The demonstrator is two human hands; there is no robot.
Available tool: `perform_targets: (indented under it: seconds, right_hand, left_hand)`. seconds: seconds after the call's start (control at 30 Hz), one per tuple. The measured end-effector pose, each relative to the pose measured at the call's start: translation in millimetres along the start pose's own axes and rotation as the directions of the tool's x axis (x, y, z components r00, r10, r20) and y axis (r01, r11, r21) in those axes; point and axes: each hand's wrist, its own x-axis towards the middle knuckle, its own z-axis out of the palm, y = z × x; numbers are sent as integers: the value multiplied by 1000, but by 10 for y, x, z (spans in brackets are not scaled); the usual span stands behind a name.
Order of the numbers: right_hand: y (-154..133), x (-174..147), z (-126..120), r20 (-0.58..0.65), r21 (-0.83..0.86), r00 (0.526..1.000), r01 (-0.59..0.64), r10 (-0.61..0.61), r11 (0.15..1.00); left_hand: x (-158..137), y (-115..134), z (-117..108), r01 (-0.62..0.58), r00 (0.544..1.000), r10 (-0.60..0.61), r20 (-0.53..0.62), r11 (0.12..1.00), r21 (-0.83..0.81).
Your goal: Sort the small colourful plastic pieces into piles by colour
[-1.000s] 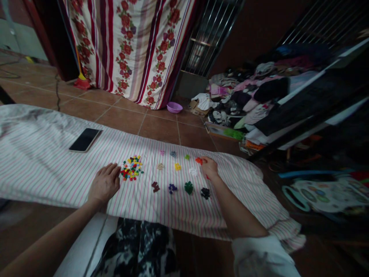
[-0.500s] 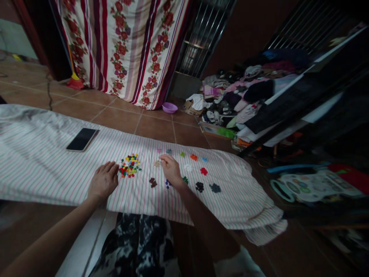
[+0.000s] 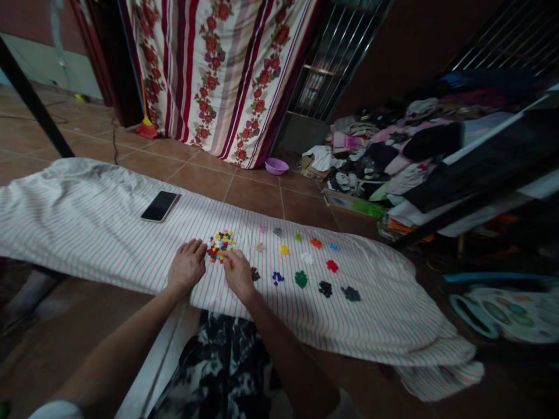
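- A dim room with a brown tiled floor, a flowered curtain hanging behind, and a long counter draped in striped cloth that wrinkles at the left end
- Leftmost on the cloth, a dark phone lies flat, well apart from the small pieces
- Next, the left hand rests palm down, fingers extended and gripping nothing that shows, just beside the mixed pile; if it slid right, it could push loose pieces about
- The mixed pile, many-coloured bits lying loose between the two hands; a tug on the cloth could spread it
- The right hand is at the pile's right edge, thumb and fingers drawn together; whether a piece is pinched there I cannot tell. Bits this tiny could slip out or come up two at once
- Partly hidden behind that hand, the brown pile; a low wrist could brush it out of shape
- Further right, small one-colour piles, among them yellow, dark green, black and red; in this poor light, black and the dark grey pile at the far right could be confused
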Motion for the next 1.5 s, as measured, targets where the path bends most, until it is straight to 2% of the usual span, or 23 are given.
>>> perform_targets:
  seconds: [0.2, 0.5, 0.77, 1.0, 1.23, 1.5]
  right_hand:
    - [67, -95, 69, -56, -116, 996, -73, 67, 991]
    - [100, -156, 142, -63, -251, 998, -5, -11, 968]
    - [139, -186, 161, -71, -250, 996, 27, -46, 968]
    - [68, -210, 134, -3, -298, 995, 90, -96, 950]
    - [47, -199, 149, -4, -311, 998, 53, -57, 949]
    - [83, -203, 150, -26, -253, 997, 63, -72, 965]
  left_hand:
    - [-7, -9, 16, -3, 999, 3, -32, 1000, -7]
    - [-15, -15, 44, 6, 999, -6, -36, 1000, -4]
    - [-17, 4, 34, -17, 997, 18, -69, 1000, 8]
    - [-25, -15, 42, -41, 996, 42, -80, 999, 12]
    - [-24, -16, 47, -35, 996, 34, -77, 999, -3]
    - [-23, 7, 26, -12, 995, 11, -94, 1000, -12]
